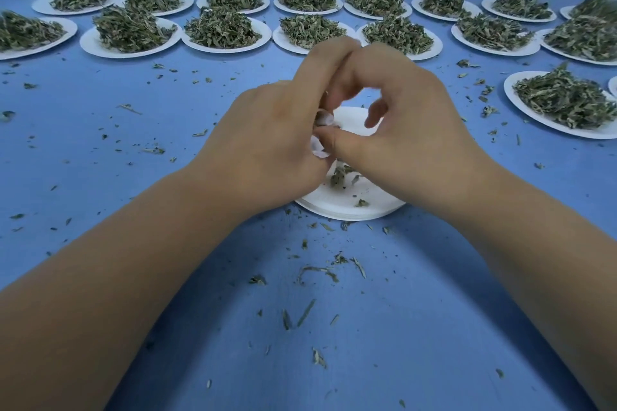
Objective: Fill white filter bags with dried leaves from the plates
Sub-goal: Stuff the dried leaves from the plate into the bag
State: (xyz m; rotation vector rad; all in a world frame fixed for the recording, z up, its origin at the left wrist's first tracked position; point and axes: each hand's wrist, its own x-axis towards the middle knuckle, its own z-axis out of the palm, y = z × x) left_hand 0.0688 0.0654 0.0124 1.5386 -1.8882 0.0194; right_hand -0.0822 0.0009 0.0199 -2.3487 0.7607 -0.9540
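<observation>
My left hand (pixel 273 143) and my right hand (pixel 410 130) meet over a stack of white round plates (pixel 350 210) at the table's middle. Their fingers are curled and touch at the top. My right thumb presses against my left hand. Small pale bits (pixel 319 147) show between the fingers; I cannot tell whether they are a white filter bag or fingernails. A few dried leaves (pixel 339 175) lie on the top plate under my hands. Several white plates heaped with dried leaves (pixel 220 30) stand in two rows at the back.
One more heaped plate (pixel 561 103) stands at the right. Loose leaf crumbs (pixel 317 272) are scattered over the blue tablecloth (pixel 133 143), mostly in front of the stack. A pale wall runs behind the far row.
</observation>
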